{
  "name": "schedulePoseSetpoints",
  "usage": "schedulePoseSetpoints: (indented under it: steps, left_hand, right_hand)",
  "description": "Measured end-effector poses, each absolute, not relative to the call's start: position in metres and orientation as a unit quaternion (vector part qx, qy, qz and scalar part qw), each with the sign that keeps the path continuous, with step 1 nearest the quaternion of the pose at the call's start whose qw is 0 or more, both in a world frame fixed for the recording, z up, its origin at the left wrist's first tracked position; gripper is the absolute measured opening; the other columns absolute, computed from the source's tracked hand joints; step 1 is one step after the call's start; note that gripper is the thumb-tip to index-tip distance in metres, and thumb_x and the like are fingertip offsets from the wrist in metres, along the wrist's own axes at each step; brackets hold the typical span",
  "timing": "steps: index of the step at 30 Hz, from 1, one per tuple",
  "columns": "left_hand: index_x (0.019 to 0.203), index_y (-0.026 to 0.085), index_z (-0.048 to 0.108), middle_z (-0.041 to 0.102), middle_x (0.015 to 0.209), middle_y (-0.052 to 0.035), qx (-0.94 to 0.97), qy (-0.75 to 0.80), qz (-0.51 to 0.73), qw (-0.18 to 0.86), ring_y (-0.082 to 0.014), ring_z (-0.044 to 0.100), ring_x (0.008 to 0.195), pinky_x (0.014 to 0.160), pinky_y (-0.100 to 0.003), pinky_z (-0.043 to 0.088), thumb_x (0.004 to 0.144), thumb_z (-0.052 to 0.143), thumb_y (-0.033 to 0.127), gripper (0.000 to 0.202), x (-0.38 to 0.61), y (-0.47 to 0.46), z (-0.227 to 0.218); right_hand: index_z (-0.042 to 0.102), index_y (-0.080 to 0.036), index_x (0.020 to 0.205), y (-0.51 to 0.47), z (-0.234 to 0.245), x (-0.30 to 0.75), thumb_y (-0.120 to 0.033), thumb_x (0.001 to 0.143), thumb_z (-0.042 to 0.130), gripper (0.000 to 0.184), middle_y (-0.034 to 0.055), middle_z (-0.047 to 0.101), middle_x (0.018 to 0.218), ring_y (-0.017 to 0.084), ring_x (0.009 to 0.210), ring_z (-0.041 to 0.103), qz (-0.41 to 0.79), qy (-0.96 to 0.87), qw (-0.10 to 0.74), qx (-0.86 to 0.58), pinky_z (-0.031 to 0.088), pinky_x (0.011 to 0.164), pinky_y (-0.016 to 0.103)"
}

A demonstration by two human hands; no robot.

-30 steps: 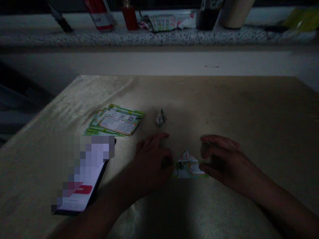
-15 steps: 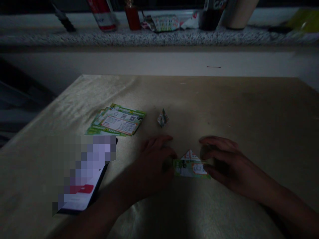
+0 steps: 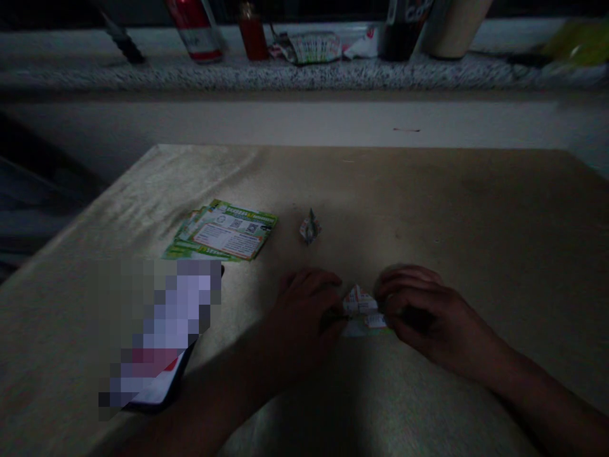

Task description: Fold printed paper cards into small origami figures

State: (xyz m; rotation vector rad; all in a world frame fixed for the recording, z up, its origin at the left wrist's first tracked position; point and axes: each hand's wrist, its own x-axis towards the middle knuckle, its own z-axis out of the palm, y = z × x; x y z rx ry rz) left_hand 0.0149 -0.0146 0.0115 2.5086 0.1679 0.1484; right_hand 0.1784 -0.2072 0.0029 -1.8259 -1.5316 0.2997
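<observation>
While the half-curled right hand (image 3: pixel 445 314) pinches the right edge of one creased, peaked paper sheet (image 3: pixel 361 308) at lower centre, the left hand (image 3: pixel 304 314), also half-curled, touches its left edge; shadow obscures whether it grips. One pointed folded paper (image 3: pixel 310 230) sits at centre; one fanned flyer stack (image 3: pixel 231 233) lies left of centre.

The desk (image 3: pixel 476 209) has a wide tan top, dull over most of it, with a paler sheen and faint streaks towards its left end. Just beyond the desk's far edge runs a plain greyish-white wall (image 3: pixel 285 120) bearing one thin dark mark (image 3: pixel 406 130). Above that, beyond the desk, stretches a speckled stone ledge (image 3: pixel 166 76), backed by a pale strip and a nearly black band. Left of the desk, deep shadow hides detail. Light over the desk is dim.
</observation>
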Motion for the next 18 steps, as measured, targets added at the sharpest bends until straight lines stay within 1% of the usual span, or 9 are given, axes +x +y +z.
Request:
schedulePoseSetpoints:
  steps: [2, 4, 6, 9, 12, 14, 18]
  left_hand:
    - [0.087, 0.02, 0.065, 0.07, 0.107, -0.0025, 0.944, 0.058, 0.063, 0.319, -0.0217, 0.06, 0.105, 0.098, -0.043, 0.038, 0.084, 0.069, 0.013, 0.009, 0.016, -0.014, 0.012]
    - [0.085, 0.02, 0.064, 0.07, 0.094, -0.0006, 0.94, 0.051, 0.079, 0.327, -0.0191, 0.061, 0.092, 0.093, -0.039, 0.04, 0.085, 0.067, 0.012, 0.008, 0.017, -0.014, 0.014]
    - [0.085, 0.019, 0.063, 0.069, 0.087, 0.0004, 0.937, 0.043, 0.106, 0.329, -0.0176, 0.061, 0.085, 0.088, -0.037, 0.041, 0.086, 0.065, 0.012, 0.008, 0.018, -0.014, 0.016]
    - [0.085, 0.019, 0.063, 0.068, 0.083, 0.001, 0.933, 0.049, 0.154, 0.321, -0.017, 0.061, 0.082, 0.086, -0.035, 0.043, 0.087, 0.064, 0.012, 0.008, 0.017, -0.014, 0.019]
    - [0.087, 0.019, 0.064, 0.069, 0.083, 0.0011, 0.928, 0.068, 0.188, 0.314, -0.0169, 0.061, 0.081, 0.085, -0.034, 0.044, 0.084, 0.066, 0.011, 0.009, 0.016, -0.013, 0.022]
    - [0.088, 0.019, 0.065, 0.07, 0.083, 0.0017, 0.928, 0.051, 0.203, 0.308, -0.0162, 0.062, 0.081, 0.087, -0.035, 0.043, 0.084, 0.067, 0.011, 0.009, 0.016, -0.012, 0.022]
    - [0.086, 0.02, 0.067, 0.071, 0.085, 0.0019, 0.934, -0.021, 0.219, 0.281, -0.0148, 0.062, 0.081, 0.09, -0.036, 0.04, 0.087, 0.067, 0.013, 0.008, 0.016, -0.008, 0.018]
  right_hand:
    - [0.063, -0.024, 0.089, -0.206, 0.004, 0.178, -0.002, 0.08, 0.065, 0.024, 0.0012, 0.071, 0.091, 0.022, 0.099, 0.065, 0.126, -0.594, 0.384, -0.695, 0.046, 0.093, 0.045]
    - [0.064, -0.023, 0.089, -0.205, 0.006, 0.177, -0.002, 0.081, 0.065, 0.023, 0.0015, 0.071, 0.088, 0.021, 0.093, 0.065, 0.124, -0.585, 0.408, -0.689, 0.047, 0.089, 0.044]
    - [0.065, -0.023, 0.088, -0.206, 0.007, 0.176, -0.003, 0.083, 0.065, 0.02, 0.0017, 0.07, 0.084, 0.021, 0.088, 0.065, 0.109, -0.575, 0.43, -0.687, 0.048, 0.086, 0.043]
    - [0.066, -0.022, 0.09, -0.207, 0.008, 0.175, -0.004, 0.084, 0.067, 0.019, 0.0021, 0.07, 0.083, 0.02, 0.086, 0.066, 0.078, -0.558, 0.46, -0.686, 0.05, 0.083, 0.041]
    - [0.067, -0.022, 0.096, -0.208, 0.009, 0.175, -0.004, 0.083, 0.069, 0.022, 0.003, 0.071, 0.086, 0.02, 0.086, 0.066, 0.046, -0.547, 0.47, -0.692, 0.051, 0.082, 0.04]
    - [0.067, -0.021, 0.097, -0.207, 0.009, 0.176, -0.004, 0.082, 0.07, 0.023, 0.0028, 0.071, 0.086, 0.02, 0.085, 0.066, 0.025, -0.559, 0.46, -0.689, 0.051, 0.083, 0.04]
    - [0.067, -0.022, 0.092, -0.207, 0.01, 0.181, -0.004, 0.083, 0.069, 0.02, 0.0016, 0.073, 0.086, 0.019, 0.084, 0.067, -0.009, -0.6, 0.415, -0.684, 0.049, 0.088, 0.041]
